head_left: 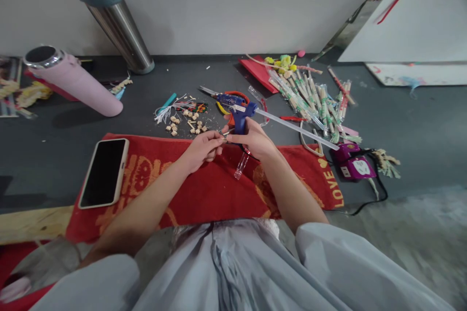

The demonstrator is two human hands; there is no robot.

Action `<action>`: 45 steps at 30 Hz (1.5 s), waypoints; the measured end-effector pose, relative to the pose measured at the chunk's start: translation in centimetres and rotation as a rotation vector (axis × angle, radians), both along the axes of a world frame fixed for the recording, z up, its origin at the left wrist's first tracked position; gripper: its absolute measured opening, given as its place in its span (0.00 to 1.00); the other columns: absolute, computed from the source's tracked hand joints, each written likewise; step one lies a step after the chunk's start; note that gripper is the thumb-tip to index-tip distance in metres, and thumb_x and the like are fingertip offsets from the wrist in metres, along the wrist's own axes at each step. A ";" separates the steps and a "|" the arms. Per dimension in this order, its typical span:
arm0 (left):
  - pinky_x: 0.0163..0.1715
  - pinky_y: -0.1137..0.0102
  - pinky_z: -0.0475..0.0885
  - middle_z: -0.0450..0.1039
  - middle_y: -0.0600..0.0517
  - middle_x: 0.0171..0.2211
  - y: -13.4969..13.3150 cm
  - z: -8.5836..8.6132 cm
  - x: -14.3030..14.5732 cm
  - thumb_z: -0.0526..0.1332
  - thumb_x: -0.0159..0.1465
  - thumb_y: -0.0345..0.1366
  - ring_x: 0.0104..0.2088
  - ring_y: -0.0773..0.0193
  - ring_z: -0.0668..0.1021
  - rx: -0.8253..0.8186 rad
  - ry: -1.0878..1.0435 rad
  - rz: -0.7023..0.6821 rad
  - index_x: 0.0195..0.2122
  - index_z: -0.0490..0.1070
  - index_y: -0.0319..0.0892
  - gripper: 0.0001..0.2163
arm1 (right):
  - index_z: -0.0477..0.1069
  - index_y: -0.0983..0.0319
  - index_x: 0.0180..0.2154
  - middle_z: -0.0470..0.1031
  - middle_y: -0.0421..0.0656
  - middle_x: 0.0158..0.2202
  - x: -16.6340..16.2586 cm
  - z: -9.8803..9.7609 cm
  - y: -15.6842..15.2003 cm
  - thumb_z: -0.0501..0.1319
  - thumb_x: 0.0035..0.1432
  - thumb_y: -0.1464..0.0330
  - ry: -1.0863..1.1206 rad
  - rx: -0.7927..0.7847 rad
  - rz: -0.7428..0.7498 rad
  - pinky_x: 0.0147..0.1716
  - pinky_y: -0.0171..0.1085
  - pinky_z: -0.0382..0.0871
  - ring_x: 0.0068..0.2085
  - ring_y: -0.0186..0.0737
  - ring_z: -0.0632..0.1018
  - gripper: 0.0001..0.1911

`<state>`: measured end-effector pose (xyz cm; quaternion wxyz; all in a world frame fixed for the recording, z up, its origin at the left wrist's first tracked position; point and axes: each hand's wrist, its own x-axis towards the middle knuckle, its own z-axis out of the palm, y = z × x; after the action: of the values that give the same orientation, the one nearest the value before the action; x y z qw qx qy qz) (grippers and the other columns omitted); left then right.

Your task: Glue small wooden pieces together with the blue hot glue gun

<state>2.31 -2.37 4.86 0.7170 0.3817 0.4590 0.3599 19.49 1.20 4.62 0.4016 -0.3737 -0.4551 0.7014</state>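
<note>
Smartphone (104,172) lies face up at the left edge of a red towel (204,194) on a dark table, with a pink flask (73,82) on its side beyond it. At centre, above the towel, the person's left hand (202,148) pinches a small piece (223,139), too small to identify, with thumb and fingertips pressed together just at the nozzle of a blue glue gun (239,115). The right hand (255,141) is wrapped around the gun's grip. A long clear glue stick (295,126) juts from the back of the gun toward the right. The gun looks like light, rigid plastic, best held by the grip, well clear of a tip that is probably hot. The stick looks bendy, and its length may tip the balance. Farther right lie wrapped sticks (310,97) and a purple power strip (353,163).
</note>
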 end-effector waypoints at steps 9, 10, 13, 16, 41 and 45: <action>0.13 0.79 0.40 0.60 0.63 0.15 0.0 0.6 0.1 0.70 0.51 0.42 0.12 0.80 0.49 -0.139 -0.026 0.017 0.32 0.63 0.44 0.17 | 0.72 0.58 0.47 0.79 0.41 0.38 0.1 -0.5 -0.1 0.78 0.37 0.61 -0.161 0.105 0.050 0.48 0.45 0.75 0.39 0.41 0.79 0.33; 0.13 0.79 0.40 0.60 0.63 0.15 0.0 0.6 0.1 0.70 0.51 0.42 0.12 0.80 0.49 -0.144 -0.032 0.011 0.31 0.62 0.44 0.17 | 0.73 0.58 0.47 0.79 0.41 0.38 0.1 -0.5 -0.1 0.78 0.37 0.61 -0.168 0.108 0.059 0.49 0.45 0.75 0.39 0.42 0.79 0.33; 0.13 0.79 0.40 0.59 0.63 0.15 -0.1 0.6 0.1 0.69 0.52 0.42 0.13 0.79 0.48 -0.161 -0.051 -0.017 0.31 0.62 0.44 0.16 | 0.73 0.58 0.46 0.79 0.41 0.37 0.1 -0.7 0.0 0.78 0.38 0.61 -0.143 0.097 0.082 0.49 0.45 0.75 0.39 0.42 0.79 0.32; 0.13 0.80 0.40 0.58 0.63 0.15 -0.1 0.5 0.1 0.68 0.54 0.42 0.13 0.79 0.47 -0.168 -0.064 -0.034 0.30 0.62 0.45 0.15 | 0.73 0.57 0.45 0.79 0.40 0.37 0.1 -0.8 -0.1 0.78 0.38 0.61 -0.116 0.091 0.089 0.48 0.45 0.75 0.38 0.41 0.79 0.31; 0.10 0.84 0.45 0.57 0.63 0.15 0.3 -0.5 -0.4 0.77 0.46 0.36 0.13 0.81 0.50 -0.208 -0.262 0.048 0.25 0.66 0.39 0.18 | 0.68 0.60 0.46 0.74 0.36 0.32 -0.7 -0.3 -0.2 0.80 0.31 0.62 -0.120 0.156 -0.011 0.33 0.36 0.68 0.29 0.30 0.70 0.39; 0.10 0.83 0.45 0.56 0.63 0.14 0.4 -0.6 -0.5 0.77 0.46 0.35 0.13 0.80 0.51 -0.192 -0.251 0.062 0.26 0.68 0.38 0.17 | 0.68 0.59 0.47 0.75 0.37 0.33 -0.7 -0.7 -0.2 0.79 0.35 0.57 -0.107 0.212 0.010 0.35 0.36 0.70 0.31 0.33 0.73 0.38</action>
<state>1.79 -1.94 4.23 0.7905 0.2490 0.4097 0.3811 18.78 0.99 3.96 0.4105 -0.3640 -0.5495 0.6301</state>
